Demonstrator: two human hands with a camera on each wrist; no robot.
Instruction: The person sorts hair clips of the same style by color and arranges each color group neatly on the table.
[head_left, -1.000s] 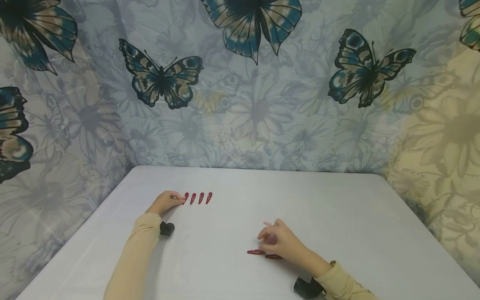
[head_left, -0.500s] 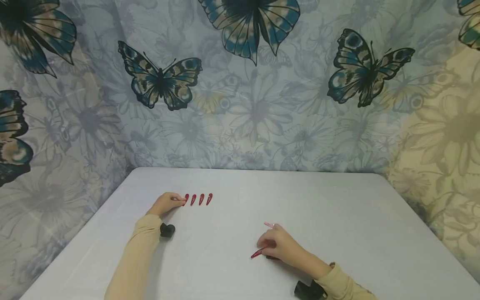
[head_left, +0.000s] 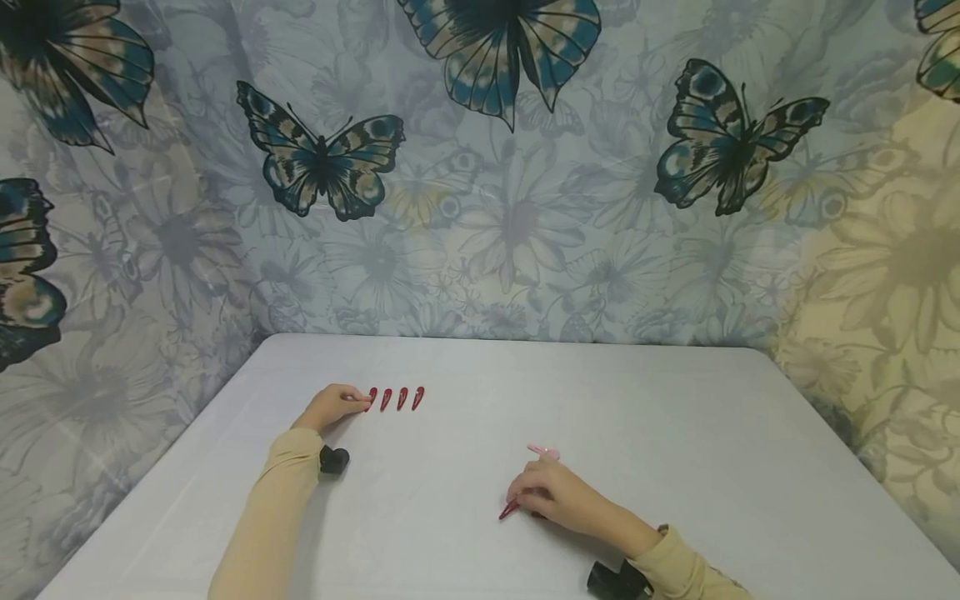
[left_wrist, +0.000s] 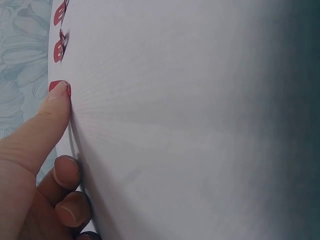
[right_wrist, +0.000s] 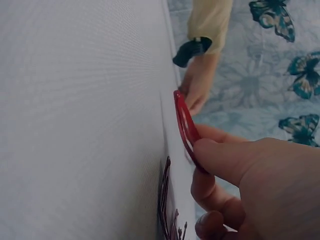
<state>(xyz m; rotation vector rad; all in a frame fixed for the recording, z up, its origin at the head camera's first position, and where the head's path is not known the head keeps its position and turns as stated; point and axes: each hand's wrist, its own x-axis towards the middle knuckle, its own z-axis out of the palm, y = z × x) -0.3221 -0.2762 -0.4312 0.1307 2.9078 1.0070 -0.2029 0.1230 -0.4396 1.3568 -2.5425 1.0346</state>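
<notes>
Okay, so I've got a red hair clip (right_wrist: 193,131) pinched between thumb and finger of my right hand (head_left: 558,497), low over the white desk (head_left: 450,533). Another clip, darker looking (right_wrist: 164,192), lies by that hand, and a pink clip (head_left: 547,452) sits just past my knuckles. Meanwhile my left hand (head_left: 335,405) has fingertips on the leftmost clip (head_left: 372,393) of a row, can't tell if they're gripping it, with three more red clips (head_left: 402,398) right beside.

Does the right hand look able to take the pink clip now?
Probably not yet: the pink clip lies close beyond the right hand, but that hand pinches a red clip.
</notes>
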